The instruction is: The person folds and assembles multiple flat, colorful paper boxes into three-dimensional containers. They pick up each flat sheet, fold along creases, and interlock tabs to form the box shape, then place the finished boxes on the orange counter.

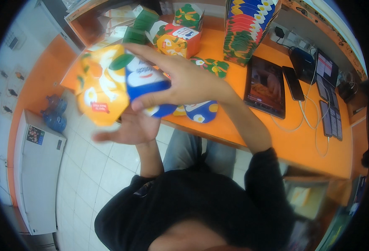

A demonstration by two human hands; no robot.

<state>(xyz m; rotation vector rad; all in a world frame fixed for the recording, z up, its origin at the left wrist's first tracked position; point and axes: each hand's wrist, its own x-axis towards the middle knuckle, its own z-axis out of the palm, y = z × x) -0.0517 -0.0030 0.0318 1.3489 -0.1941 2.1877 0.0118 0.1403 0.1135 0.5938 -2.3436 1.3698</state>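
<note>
In my right hand (186,77) is a folded paper food box (105,90), with a yellow face, a blue face and printed fruit and egg shapes. The thumb lies on its near side and the fingers reach over the top; the box is slightly blurred. Just below it my left hand (136,127) is open, palm up, thumb stretched out to the left. Its other fingers are partly hidden by the box, and I cannot tell whether they touch it. Near my right wrist, flat printed box pieces (201,112) lie at the table's edge.
Formed boxes (178,39) and green-sided cartons (135,35) stand at the back of the orange table (226,131). A tall stack of nested boxes (247,31) rises behind. To the right are a tablet (264,85), phones (293,83) and white cables (303,111).
</note>
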